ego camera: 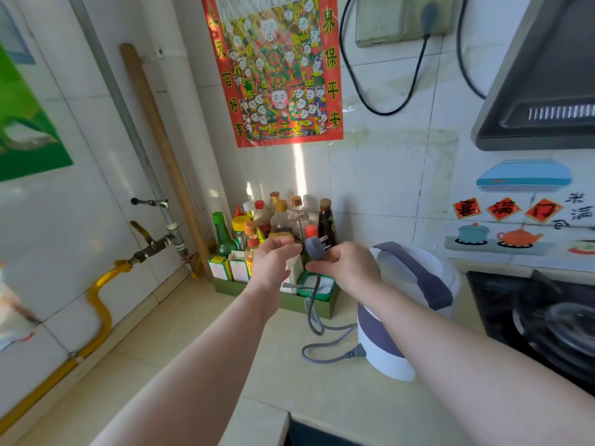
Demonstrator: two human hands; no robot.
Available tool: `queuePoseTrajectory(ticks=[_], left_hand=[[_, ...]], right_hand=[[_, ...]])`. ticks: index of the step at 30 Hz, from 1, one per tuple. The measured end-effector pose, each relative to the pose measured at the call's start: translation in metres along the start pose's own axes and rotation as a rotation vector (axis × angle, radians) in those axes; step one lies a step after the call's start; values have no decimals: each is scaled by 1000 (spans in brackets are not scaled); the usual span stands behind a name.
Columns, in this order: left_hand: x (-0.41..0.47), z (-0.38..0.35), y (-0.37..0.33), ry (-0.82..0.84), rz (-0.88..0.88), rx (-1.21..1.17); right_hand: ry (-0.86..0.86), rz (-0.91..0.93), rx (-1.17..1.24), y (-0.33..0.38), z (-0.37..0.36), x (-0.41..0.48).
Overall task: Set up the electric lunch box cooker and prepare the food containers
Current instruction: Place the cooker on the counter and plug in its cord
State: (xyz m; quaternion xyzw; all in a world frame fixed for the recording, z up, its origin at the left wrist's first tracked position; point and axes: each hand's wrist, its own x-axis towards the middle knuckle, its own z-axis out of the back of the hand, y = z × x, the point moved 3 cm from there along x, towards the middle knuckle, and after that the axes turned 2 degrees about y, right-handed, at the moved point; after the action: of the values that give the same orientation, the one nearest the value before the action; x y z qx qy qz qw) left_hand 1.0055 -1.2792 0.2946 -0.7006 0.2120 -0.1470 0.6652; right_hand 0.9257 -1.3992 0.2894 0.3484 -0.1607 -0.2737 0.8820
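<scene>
Over the tiled counter, in the head view, the right hand point(349, 268) pinches the grey plug point(313, 248) between thumb and curled fingers, its prongs free and pointing right. It is probably raised this way so it can be carried to the wall socket point(399, 24) high above, where a black plug already sits. The left hand point(275, 260) hovers just beside it with its fingers curled in, and I cannot tell whether they hold anything. From the plug the cord point(355, 351) hangs slack and loops across the counter into the base of the electric lunch box cooker point(415, 272), which stands white and grey with its lid on between the tray of sauce bottles point(280, 220) and the gas stove point(547, 320) — near enough, I judge, for the lead to reach. The red poster point(273, 69) reads 保平安 down its right edge; the wall sticker point(505, 209) reads 喜满门
</scene>
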Motion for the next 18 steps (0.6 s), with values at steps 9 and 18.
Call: queuePoseTrajectory(ticks=[9,18], left_hand=[[0,-29,6,45,-143,263],[16,-57,47,-137,20,194]], right_hand=[[-38,67,-142,-6,13,3],[-259,-150,12,-91,85,10]])
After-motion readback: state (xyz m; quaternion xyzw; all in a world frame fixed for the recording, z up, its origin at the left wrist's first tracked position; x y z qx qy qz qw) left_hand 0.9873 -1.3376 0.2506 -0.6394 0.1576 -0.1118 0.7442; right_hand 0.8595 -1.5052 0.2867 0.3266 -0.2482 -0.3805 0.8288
